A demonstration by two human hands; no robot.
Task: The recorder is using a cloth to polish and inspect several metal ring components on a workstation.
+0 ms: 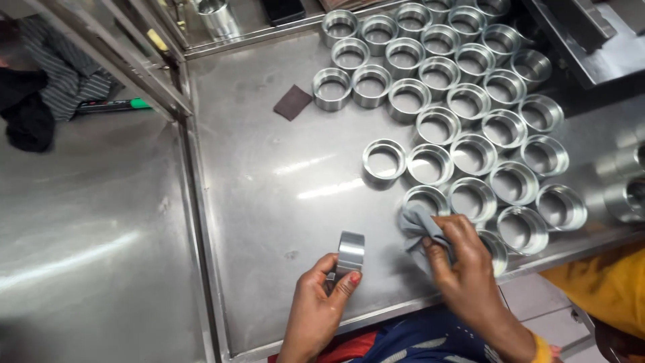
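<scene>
The left hand [316, 302] is closed on a short, shiny metal ring [350, 253] with a machined, stepped wall — thumb on one side, fingers on the other — holding it on edge just above the brushed steel worktop [269, 188], near the front rim. Beside it, the right hand [463, 265] is clenched around a small crumpled grey cloth [418, 225], whose loose end sticks out towards the ring; the two hands are near each other but not touching.

Just beyond the cloth stands a broad cluster of matching polished metal rings [463, 101], set upright with their open mouths up, packed side by side in slanting rows that run from the front right of the worktop to its far edge. One ring [383, 160] stands at the left edge of the rows, next to its neighbour. A small dark brown rectangular pad [293, 102] lies flat on the bare steel to the left of the far rows.

Past a metal frame rail on the left, a second steel surface carries a striped grey cloth [64, 74] and a dark bundle [27, 111]. At the lower right edge a patch of yellow fabric [608, 286] shows.
</scene>
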